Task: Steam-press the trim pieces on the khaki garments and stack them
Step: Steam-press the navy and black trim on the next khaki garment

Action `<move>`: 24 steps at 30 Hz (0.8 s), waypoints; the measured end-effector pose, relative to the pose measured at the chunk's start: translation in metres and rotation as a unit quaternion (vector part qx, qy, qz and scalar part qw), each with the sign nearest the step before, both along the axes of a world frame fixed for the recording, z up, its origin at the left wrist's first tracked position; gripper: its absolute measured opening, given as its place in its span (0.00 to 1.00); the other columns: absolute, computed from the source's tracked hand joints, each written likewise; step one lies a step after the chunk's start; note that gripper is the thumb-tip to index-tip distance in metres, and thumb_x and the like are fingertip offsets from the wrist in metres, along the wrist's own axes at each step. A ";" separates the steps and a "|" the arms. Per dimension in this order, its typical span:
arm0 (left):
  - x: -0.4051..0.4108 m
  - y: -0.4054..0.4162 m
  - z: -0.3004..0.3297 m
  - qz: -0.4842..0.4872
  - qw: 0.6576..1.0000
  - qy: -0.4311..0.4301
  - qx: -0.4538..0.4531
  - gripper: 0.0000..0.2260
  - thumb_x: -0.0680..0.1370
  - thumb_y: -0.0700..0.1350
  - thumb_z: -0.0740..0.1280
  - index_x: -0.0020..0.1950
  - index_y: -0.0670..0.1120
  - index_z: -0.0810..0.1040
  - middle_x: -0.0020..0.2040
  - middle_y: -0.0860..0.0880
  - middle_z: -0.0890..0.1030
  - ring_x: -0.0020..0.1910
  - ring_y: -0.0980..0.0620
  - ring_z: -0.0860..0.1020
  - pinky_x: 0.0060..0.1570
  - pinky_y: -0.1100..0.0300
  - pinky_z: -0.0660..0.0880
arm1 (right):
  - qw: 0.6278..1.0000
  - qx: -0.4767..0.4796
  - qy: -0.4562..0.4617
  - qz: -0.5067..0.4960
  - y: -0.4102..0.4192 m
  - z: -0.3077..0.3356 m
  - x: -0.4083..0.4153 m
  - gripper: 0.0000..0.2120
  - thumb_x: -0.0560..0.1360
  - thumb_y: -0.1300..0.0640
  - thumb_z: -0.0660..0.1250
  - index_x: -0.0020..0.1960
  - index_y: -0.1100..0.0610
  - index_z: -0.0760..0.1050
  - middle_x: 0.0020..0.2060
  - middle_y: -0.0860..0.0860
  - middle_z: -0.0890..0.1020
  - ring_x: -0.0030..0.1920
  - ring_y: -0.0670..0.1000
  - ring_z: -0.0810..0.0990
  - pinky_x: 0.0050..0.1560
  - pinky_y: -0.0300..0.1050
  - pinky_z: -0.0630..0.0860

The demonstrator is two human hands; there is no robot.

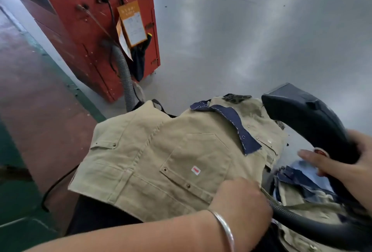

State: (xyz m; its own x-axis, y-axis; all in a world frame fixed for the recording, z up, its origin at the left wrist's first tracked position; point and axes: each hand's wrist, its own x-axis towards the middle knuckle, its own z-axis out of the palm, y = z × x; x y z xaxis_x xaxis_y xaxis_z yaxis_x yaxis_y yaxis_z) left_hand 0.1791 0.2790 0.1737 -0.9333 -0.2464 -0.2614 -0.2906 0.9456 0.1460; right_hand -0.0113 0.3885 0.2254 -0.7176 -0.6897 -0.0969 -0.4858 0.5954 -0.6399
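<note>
A khaki garment (153,157) with a flap pocket and a small red label lies spread in front of me. A navy trim piece (235,125) with white stitching runs along its upper right edge. My left hand (239,199) is closed on the khaki garment's near right edge. My right hand (342,163) grips the handle of a black steam iron (306,117), which is lifted to the right of the trim. More khaki and navy pieces (302,187) lie bunched under the iron's hose at lower right.
A red metal cabinet (84,26) stands at the back left with an orange tag and a grey corrugated hose (126,82) running down it. A grey metal surface (241,40) lies beyond the garment. Red and green floor is at left, with a black cable (54,187).
</note>
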 end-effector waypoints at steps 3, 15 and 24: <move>0.040 -0.031 0.017 -0.076 0.996 -0.015 -0.033 0.17 0.79 0.40 0.58 0.67 0.42 0.69 0.56 0.43 0.76 0.52 0.39 0.76 0.40 0.52 0.69 | 0.999 0.029 0.002 0.035 -0.013 0.016 0.025 0.30 0.55 0.23 0.72 0.50 0.39 0.76 0.31 0.44 0.83 0.25 0.48 0.81 0.19 0.47 0.74; 0.083 -0.020 0.004 -0.124 0.984 0.035 0.120 0.22 0.80 0.52 0.53 0.74 0.57 0.62 0.51 0.58 0.77 0.47 0.59 0.78 0.43 0.65 0.77 | 0.998 0.046 -0.024 0.021 -0.013 0.022 0.056 0.25 0.53 0.32 0.72 0.39 0.49 0.76 0.31 0.48 0.82 0.31 0.54 0.82 0.35 0.45 0.73; 0.169 -0.067 -0.005 -0.029 0.999 0.044 0.009 0.17 0.83 0.48 0.48 0.61 0.60 0.74 0.56 0.61 0.80 0.57 0.58 0.79 0.60 0.61 0.65 | 0.998 0.041 -0.040 0.007 -0.009 0.014 0.048 0.26 0.54 0.31 0.72 0.46 0.44 0.75 0.29 0.52 0.82 0.29 0.53 0.82 0.31 0.49 0.74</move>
State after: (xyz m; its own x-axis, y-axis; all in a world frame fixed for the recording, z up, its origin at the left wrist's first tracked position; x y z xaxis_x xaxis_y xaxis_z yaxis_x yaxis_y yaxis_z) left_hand 0.3483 0.2119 0.1692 -0.9654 -0.1866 -0.1822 -0.2200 0.9578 0.1849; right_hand 0.0367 0.3798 0.2398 -0.6961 -0.6869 -0.2090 -0.4441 0.6407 -0.6264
